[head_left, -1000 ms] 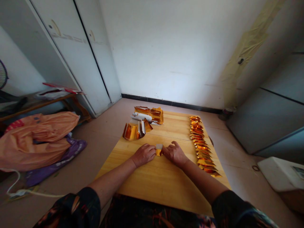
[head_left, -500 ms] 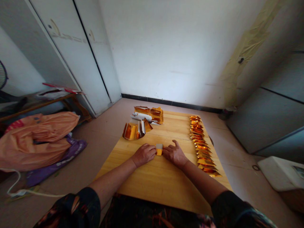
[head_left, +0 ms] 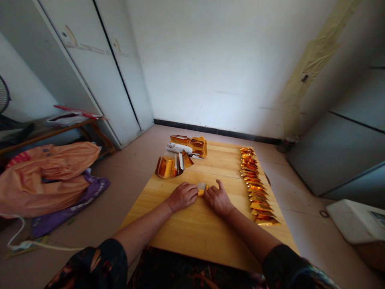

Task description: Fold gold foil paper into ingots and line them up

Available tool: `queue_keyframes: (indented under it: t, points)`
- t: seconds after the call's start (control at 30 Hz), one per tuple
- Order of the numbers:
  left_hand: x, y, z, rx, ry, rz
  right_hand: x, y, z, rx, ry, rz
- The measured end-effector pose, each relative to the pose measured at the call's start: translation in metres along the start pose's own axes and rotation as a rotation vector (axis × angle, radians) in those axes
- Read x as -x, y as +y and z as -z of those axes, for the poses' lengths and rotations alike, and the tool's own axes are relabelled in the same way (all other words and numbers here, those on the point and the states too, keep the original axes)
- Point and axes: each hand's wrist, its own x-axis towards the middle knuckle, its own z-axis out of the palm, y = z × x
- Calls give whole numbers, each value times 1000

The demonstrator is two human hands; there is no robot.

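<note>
A small gold-and-grey foil paper piece [head_left: 201, 192] lies at the centre of the pale wooden worktop [head_left: 192, 228], between both hands. The left hand [head_left: 183, 196] has its fingers closed on the left edge; the right hand [head_left: 218, 198] has curled fingers at the right edge, grip undeterminable. Two-sided contact presumably steadies it. Folded gold foil pieces [head_left: 258, 188] line the right side, probably for order; gold foil sheets [head_left: 166, 167] lie far left, seemingly within reach. Purple plastic bag [head_left: 72, 212], left floor: pale lettering, illegible.
</note>
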Motion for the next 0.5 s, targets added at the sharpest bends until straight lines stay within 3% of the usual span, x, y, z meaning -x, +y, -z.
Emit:
queue_keyframes:
  t: [0.13, 0.37, 0.5]
  points:
    - [0, 2, 1, 96, 33, 80, 2, -3, 0, -35, -6, -100]
    - [1, -2, -14, 253, 161, 277, -1, -9, -7, -167, 46, -422]
    - [-2, -2, -16, 282, 168, 355, -6, -7, -5, -209, -17, -524]
